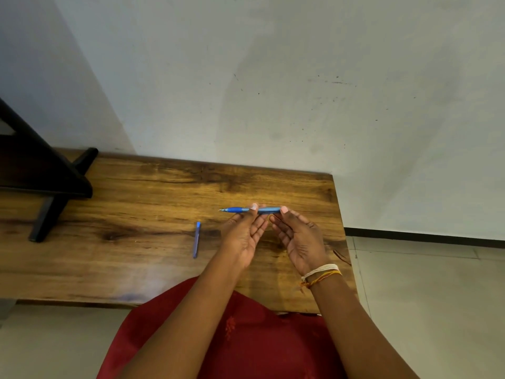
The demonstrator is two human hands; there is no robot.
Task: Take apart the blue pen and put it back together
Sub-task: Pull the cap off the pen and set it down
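both hands (273, 236) pinch a slim see-through blue pen (250, 210) level over the grainy wood table (136, 201), cap (196, 239) lying beside

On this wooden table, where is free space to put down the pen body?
Bare table: the wide stretch between the dark stand and the cap, and the near edge left of the cap. Crowded: the right end, where the left hand and right hand hold the pen.

The pen (250, 210) is blue, its barrel paler and see-through. Left of it, the cap (196, 239) is blue, perhaps violet-tinged. The table (153, 192) beneath is amber wood with dark grain streaks. White and orange threads (322, 273) band the wrist.
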